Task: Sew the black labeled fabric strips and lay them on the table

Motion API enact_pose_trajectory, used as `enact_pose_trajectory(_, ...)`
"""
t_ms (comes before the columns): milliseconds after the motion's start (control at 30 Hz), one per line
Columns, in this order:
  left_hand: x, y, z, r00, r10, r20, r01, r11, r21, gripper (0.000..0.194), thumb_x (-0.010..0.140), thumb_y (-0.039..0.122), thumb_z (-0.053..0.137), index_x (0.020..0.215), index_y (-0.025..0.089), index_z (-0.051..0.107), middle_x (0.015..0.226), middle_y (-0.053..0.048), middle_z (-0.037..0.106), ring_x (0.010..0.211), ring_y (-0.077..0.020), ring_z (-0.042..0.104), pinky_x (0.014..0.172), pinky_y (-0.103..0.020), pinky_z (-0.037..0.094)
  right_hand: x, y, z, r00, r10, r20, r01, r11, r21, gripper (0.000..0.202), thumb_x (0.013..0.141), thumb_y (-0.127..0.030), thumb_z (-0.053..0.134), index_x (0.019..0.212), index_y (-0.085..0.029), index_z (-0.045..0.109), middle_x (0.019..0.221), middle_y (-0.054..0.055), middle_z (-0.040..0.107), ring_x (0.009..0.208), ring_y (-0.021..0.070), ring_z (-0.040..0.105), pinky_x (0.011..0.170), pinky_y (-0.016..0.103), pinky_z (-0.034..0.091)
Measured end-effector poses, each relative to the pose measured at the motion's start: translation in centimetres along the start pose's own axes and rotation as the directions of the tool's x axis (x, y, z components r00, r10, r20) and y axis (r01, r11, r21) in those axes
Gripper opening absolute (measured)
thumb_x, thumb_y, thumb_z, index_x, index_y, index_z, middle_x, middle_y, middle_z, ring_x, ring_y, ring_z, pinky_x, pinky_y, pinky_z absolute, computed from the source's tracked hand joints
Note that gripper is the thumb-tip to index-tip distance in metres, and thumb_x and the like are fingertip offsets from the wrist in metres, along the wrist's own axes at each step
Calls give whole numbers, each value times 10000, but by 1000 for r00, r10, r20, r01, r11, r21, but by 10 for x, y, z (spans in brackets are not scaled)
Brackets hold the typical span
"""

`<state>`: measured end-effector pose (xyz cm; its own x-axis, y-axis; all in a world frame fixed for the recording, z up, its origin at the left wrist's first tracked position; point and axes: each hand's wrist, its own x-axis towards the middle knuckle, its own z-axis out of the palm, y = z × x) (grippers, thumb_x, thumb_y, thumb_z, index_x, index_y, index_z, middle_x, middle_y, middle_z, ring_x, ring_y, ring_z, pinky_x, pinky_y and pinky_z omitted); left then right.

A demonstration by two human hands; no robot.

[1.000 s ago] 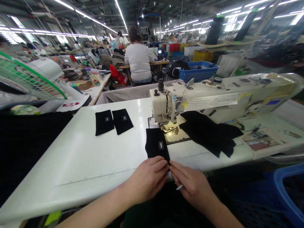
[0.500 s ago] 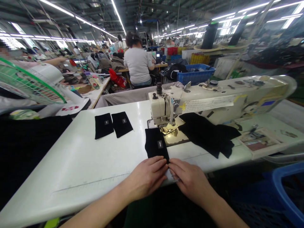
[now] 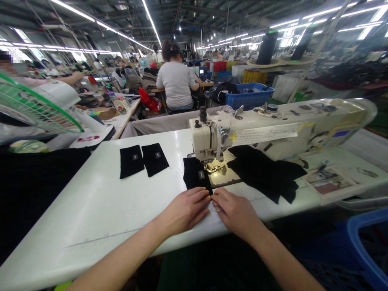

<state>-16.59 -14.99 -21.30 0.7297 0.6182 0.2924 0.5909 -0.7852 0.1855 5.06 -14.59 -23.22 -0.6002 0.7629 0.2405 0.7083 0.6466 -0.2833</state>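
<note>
A black fabric piece (image 3: 194,174) with a small label lies under the needle area of the sewing machine (image 3: 209,137). At its near edge my left hand (image 3: 189,208) has its fingers pressed together on the cloth. My right hand (image 3: 235,210) pinches the near right corner, its fingertips almost meeting those of the left. Two more labelled black pieces, a left one (image 3: 131,161) and a right one (image 3: 155,159), lie flat on the table to the left. Right of the needle rests a heap of black fabric pieces (image 3: 266,169).
The white sewing table (image 3: 100,206) has a ruled line near its front. A tray (image 3: 333,184) of small parts sits at the right, and a blue basket (image 3: 363,234) stands below it. A fan (image 3: 39,105) is at the left; a person (image 3: 176,81) sits ahead.
Both hands have moved forward, away from me, and the labelled black piece has slid further along beside the needle. The other fabric pieces lie as before.
</note>
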Motion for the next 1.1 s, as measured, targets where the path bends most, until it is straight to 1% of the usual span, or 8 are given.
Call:
enact_pose_trajectory(200, 5, -14, 0, 1000, -7, 20, 6, 1000, 21, 291, 1023, 277, 469, 1196, 127, 648, 1220, -144, 663, 1202, -267, 609, 1045, -421, 546, 13, 3, -3, 1000, 21, 13, -20, 1000, -23, 207, 945, -162, 569, 1117, -197, 678, 1123, 58, 679, 807, 172, 682, 641, 259, 498)
enact_pose_trajectory(300, 6, -21, 0, 1000, -8, 7, 8, 1000, 26, 306, 1021, 276, 473, 1221, 121, 645, 1238, -148, 660, 1208, -270, 608, 1041, -424, 549, 19, 4, -2, 999, 28, 16, -28, 999, -33, 200, 947, -172, 576, 1113, -206, 682, 1116, 54, 679, 808, 164, 683, 630, 242, 487)
enact_pose_trajectory(467, 11, -32, 1, 1000, -11, -20, 11, 1000, 19, 295, 1013, 261, 490, 1204, 117, 664, 1237, -153, 664, 1199, -266, 614, 1028, -419, 555, 23, 7, -2, 999, 39, 11, -39, 998, -49, 227, 942, -165, 578, 1142, -211, 675, 1142, 61, 678, 804, 165, 689, 627, 242, 488)
enact_pose_trajectory(600, 13, -42, 2, 999, -13, -40, 13, 1000, 11, 297, 1009, 269, 491, 1207, 136, 668, 1243, -151, 661, 1184, -269, 624, 1002, -438, 569, 16, 9, -1, 999, 51, -11, -52, 997, -57, 260, 925, -148, 576, 1162, -201, 669, 1189, 68, 675, 816, 184, 702, 639, 270, 510)
enact_pose_trajectory(700, 16, -48, 3, 998, -23, -56, 24, 1000, 11, 301, 1013, 281, 487, 1202, 140, 673, 1230, -145, 663, 1172, -266, 629, 989, -429, 576, 8, 13, -3, 998, 60, -36, -63, 996, -59, 277, 917, -124, 559, 1161, -195, 668, 1221, 74, 671, 831, 193, 707, 651, 286, 520)
enact_pose_trajectory(767, 18, -52, 3, 998, -28, -64, 29, 999, 14, 302, 1018, 284, 481, 1188, 135, 681, 1216, -144, 667, 1159, -263, 633, 984, -417, 579, 1, 17, -6, 996, 55, -74, -60, 996, -59, 269, 916, -115, 549, 1143, -191, 671, 1209, 77, 677, 819, 189, 706, 646, 285, 521)
enact_pose_trajectory(900, 22, -59, 3, 997, -31, -64, 33, 999, 23, 319, 1024, 294, 473, 1169, 110, 690, 1208, -158, 666, 1149, -266, 635, 990, -416, 573, -11, 29, -13, 981, 34, -192, -48, 996, -71, 241, 914, -107, 533, 1098, -176, 673, 1133, 80, 694, 760, 175, 702, 604, 270, 516)
enact_pose_trajectory(1100, 27, -72, 3, 997, -59, -59, 59, 998, 12, 321, 1022, 292, 463, 1181, 134, 693, 1225, -157, 659, 1164, -271, 628, 1000, -435, 562, -23, 42, -22, 967, 43, -251, -67, 994, -90, 255, 948, -125, 478, 1120, -141, 665, 1132, 92, 686, 795, 179, 714, 633, 274, 554)
